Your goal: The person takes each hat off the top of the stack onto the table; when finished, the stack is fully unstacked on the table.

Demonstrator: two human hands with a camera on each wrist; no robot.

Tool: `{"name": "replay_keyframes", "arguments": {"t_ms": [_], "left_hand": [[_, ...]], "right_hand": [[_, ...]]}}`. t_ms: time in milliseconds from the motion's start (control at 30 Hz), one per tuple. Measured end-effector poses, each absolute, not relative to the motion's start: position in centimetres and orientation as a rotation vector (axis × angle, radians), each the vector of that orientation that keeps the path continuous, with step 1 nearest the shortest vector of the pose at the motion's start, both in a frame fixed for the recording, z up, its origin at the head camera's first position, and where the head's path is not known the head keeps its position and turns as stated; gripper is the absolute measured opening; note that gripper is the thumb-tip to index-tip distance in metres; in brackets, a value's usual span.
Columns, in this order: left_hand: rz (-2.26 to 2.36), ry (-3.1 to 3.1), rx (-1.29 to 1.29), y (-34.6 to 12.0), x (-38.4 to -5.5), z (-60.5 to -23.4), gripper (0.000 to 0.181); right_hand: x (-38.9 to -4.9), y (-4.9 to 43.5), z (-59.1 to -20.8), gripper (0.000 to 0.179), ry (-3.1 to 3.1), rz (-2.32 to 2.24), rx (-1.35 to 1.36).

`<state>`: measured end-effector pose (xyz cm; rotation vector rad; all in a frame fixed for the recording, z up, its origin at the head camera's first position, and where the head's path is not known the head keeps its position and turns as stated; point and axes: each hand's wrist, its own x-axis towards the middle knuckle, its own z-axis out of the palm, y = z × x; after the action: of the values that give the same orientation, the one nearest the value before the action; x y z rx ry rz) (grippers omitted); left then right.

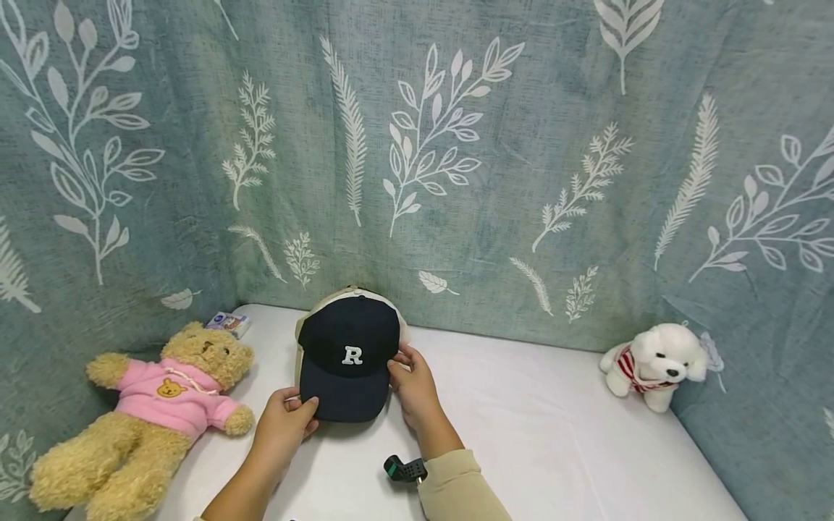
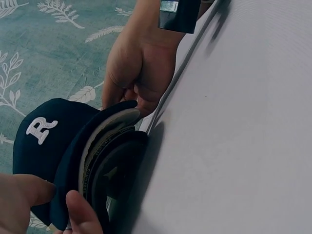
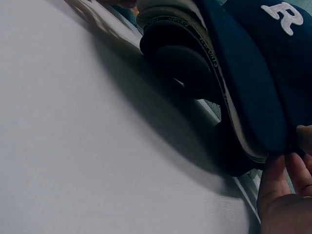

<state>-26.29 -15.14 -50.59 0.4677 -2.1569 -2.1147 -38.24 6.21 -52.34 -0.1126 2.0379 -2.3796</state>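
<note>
A navy baseball cap point(image 1: 352, 340) with a white letter R stands with its brim toward me at the back of the table. Beige and dark caps point(image 3: 183, 44) are nested beneath it, their brims layered in the wrist views. My left hand point(image 1: 283, 420) pinches the left edge of the navy brim between thumb and fingers. At the right side, my right hand point(image 1: 415, 383) holds the cap's edge where brim and crown meet, thumb in front. How many brims each hand grips, I cannot tell.
A teddy bear point(image 1: 166, 405) in a pink top lies at the left, with a small printed packet point(image 1: 229, 323) behind its head. A white plush dog point(image 1: 658, 365) stands at the far right. The patterned curtain point(image 1: 469, 275) rises behind the white table point(image 1: 534, 434).
</note>
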Motion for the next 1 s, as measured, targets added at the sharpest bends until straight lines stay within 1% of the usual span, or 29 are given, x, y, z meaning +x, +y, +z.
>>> {"name": "replay_keyframes", "arguments": {"t_ms": [600, 833, 1000], "left_hand": [[-1.947, -2.214, 0.403, -14.5, -25.6, -50.1, 0.056], [-2.014, -2.182, 0.362, -13.4, -25.2, -50.6, 0.055], [-2.061, -2.116, 0.366, -12.6, -25.3, -50.1, 0.052]], "right_hand": [[-37.0, 7.0, -51.8, 0.045, 2.036, -2.474, -0.137], [-35.9, 8.4, -52.0, 0.039, 2.074, -2.473, -0.069], [-35.8, 9.2, -51.5, 0.035, 2.08, -2.49, -0.088]]}}
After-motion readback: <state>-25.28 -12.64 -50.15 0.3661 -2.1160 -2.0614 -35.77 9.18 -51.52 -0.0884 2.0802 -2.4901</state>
